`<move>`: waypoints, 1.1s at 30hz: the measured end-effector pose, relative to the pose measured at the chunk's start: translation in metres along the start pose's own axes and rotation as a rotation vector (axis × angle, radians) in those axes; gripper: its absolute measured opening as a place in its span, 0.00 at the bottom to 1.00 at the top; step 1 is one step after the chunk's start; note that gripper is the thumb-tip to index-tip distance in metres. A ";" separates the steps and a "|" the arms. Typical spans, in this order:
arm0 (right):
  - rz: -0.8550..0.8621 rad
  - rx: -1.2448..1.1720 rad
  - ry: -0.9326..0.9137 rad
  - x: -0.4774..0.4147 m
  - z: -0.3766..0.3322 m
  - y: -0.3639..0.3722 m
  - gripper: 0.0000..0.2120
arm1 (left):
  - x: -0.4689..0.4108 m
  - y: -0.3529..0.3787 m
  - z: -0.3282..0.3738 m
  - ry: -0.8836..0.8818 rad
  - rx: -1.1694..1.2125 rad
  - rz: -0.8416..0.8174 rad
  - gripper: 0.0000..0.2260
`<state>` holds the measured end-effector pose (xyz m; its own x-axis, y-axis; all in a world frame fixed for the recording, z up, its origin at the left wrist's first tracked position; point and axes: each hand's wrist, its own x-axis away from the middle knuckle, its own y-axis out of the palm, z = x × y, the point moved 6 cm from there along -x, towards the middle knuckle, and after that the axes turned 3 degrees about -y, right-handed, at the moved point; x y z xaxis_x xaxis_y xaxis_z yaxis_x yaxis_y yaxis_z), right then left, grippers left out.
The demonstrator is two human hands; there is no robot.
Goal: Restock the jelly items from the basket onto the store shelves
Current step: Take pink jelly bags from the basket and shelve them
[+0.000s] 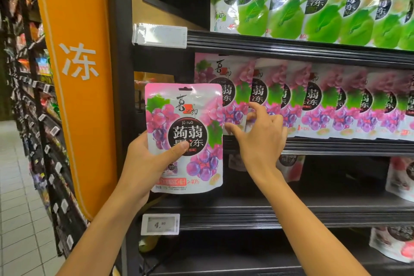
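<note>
My left hand [147, 163] grips a pink and white grape jelly pouch [186, 119] upright in front of the left end of the middle shelf, thumb across its front. A row of the same grape pouches [313, 101] hangs along that shelf. My right hand [257, 136] reaches into the row's left end, thumb and fingers spread around the bottom of the first hanging pouch [215, 87]. Whether it pinches that pouch I cannot tell. No basket is in view.
Green plum jelly pouches [313, 4] fill the shelf above. Lower shelves hold a few red pouches [401, 179] at the right. A price tag [160, 224] sits on the lower shelf edge. An orange sign panel [76, 69] stands left, with an aisle of shelves [33, 119] beyond.
</note>
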<state>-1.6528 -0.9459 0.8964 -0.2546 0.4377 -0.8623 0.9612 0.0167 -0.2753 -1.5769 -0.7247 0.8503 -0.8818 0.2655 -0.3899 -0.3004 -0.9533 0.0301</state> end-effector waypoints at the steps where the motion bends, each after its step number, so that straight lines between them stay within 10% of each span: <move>1: -0.004 0.029 -0.009 0.000 0.001 0.001 0.34 | 0.000 0.001 0.001 -0.004 0.000 0.000 0.23; 8: 0.029 -0.311 -0.069 0.006 -0.010 -0.010 0.18 | -0.006 0.003 0.013 -0.001 -0.039 0.009 0.19; 15: -0.536 -0.910 0.131 0.004 -0.039 0.013 0.12 | -0.027 0.013 0.040 0.069 -0.051 -0.020 0.19; 21: -0.380 -0.899 0.247 -0.029 -0.037 0.013 0.16 | -0.035 0.006 0.058 0.260 -0.017 0.187 0.21; 26: -0.270 -0.744 0.220 -0.034 -0.050 0.022 0.19 | -0.017 0.029 0.060 0.589 -0.530 0.223 0.16; 33: -0.330 -0.713 0.159 -0.025 -0.054 0.033 0.26 | -0.016 0.044 0.037 0.554 -0.781 0.177 0.18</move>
<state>-1.6090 -0.9080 0.9318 -0.5709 0.4316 -0.6984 0.6888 0.7147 -0.1215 -1.5896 -0.7658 0.8922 -0.5347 0.1946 -0.8223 0.3222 -0.8527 -0.4113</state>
